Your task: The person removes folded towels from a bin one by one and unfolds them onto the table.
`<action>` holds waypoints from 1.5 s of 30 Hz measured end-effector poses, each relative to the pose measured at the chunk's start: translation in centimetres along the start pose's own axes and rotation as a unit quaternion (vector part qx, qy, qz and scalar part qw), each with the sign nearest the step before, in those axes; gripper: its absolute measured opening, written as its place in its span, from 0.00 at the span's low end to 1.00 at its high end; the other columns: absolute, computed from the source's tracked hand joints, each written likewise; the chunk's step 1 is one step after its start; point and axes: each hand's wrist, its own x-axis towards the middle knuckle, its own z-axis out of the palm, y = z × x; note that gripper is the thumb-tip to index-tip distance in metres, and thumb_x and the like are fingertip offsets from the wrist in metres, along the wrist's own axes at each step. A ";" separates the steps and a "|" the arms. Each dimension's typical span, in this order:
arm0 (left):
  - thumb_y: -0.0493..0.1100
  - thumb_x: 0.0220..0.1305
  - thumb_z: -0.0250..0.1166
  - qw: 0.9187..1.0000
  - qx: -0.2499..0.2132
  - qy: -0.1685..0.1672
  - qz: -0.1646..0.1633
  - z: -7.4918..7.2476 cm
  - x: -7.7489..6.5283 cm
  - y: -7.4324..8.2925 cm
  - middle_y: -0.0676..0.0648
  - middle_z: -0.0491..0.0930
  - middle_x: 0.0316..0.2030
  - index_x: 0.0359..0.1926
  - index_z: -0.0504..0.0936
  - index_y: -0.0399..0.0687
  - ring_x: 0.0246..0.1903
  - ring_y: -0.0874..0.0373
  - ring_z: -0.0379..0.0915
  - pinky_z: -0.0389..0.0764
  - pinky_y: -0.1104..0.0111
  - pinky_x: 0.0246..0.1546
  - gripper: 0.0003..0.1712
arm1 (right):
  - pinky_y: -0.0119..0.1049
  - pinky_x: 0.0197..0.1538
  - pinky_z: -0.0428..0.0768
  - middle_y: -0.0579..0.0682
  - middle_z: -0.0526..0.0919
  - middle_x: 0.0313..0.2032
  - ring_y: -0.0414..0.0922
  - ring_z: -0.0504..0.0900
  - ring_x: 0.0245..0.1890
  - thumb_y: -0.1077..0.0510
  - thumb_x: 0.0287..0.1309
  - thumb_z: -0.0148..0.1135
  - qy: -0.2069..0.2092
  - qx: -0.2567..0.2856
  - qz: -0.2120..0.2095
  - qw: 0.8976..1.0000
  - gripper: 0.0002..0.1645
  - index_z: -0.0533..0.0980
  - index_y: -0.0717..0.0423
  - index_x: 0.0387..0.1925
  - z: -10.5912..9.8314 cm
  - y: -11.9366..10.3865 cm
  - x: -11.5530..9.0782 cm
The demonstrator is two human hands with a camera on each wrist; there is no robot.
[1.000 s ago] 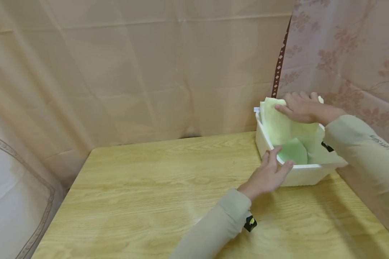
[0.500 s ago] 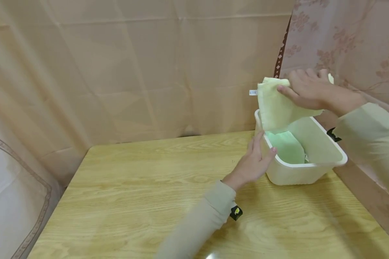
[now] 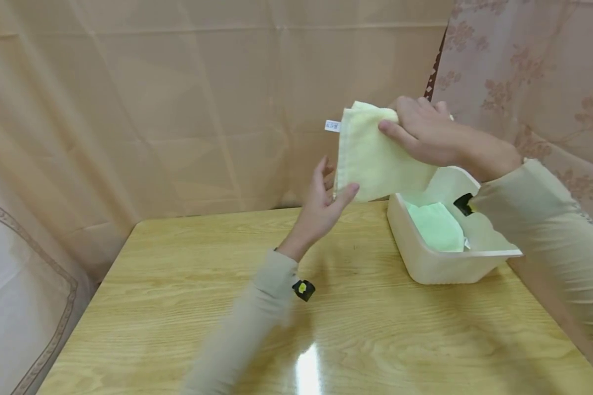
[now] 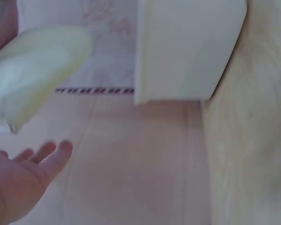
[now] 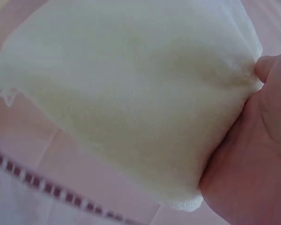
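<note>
My right hand (image 3: 427, 131) pinches the top edge of a folded pale yellow towel (image 3: 370, 159), thumb in front and fingers behind. The towel hangs in the air above the table, a white tag (image 3: 333, 126) sticking out at its left edge. In the right wrist view the towel (image 5: 126, 93) fills most of the picture. My left hand (image 3: 318, 206) is at the towel's lower left corner, thumb and fingers spread to either side of it. The left wrist view shows that hand (image 4: 25, 178) below the towel (image 4: 42, 65) with a gap between them.
A white plastic bin (image 3: 440, 269) stands at the table's back right, with a mint green cloth (image 3: 437, 225) lying inside. The wooden table (image 3: 202, 285) reaches a beige curtain (image 3: 227, 109) behind; a floral curtain (image 3: 538, 77) hangs at the right.
My right hand has lifted the yellow towel out of the bin and carried it left. My left hand has left the bin's rim and moved left alongside the towel.
</note>
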 end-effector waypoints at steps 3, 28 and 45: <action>0.53 0.69 0.68 1.000 -0.023 -0.005 0.010 -2.5 -0.1 0.4 0.42 0.67 0.66 0.80 0.48 0.48 0.59 0.50 0.73 0.83 0.62 0.49 0.50 | 0.54 0.48 0.54 0.55 0.67 0.42 0.56 0.63 0.44 0.38 0.80 0.28 0.004 0.011 -0.017 1.000 0.30 0.63 0.60 0.46 0.8 -1.8 0.5; 0.44 0.70 0.68 0.990 0.048 -0.066 -0.115 -14.7 -9.7 -4.1 0.37 0.79 0.52 0.65 0.72 0.39 0.44 0.47 0.84 0.86 0.60 0.36 0.28 | 0.52 0.56 0.68 0.48 0.76 0.46 0.48 0.74 0.48 0.53 0.75 0.38 -0.101 0.076 -0.083 0.988 0.14 0.67 0.53 0.52 12.4 -9.8 5.9; 0.40 0.70 0.67 0.952 0.021 -0.101 -0.287 -15.5 -8.1 -13.3 0.35 0.79 0.52 0.71 0.64 0.35 0.42 0.49 0.84 0.86 0.57 0.41 0.34 | 0.59 0.66 0.56 0.58 0.66 0.69 0.57 0.65 0.63 0.49 0.79 0.36 -0.174 0.046 -0.035 0.983 0.16 0.67 0.50 0.55 24.2 -6.1 11.6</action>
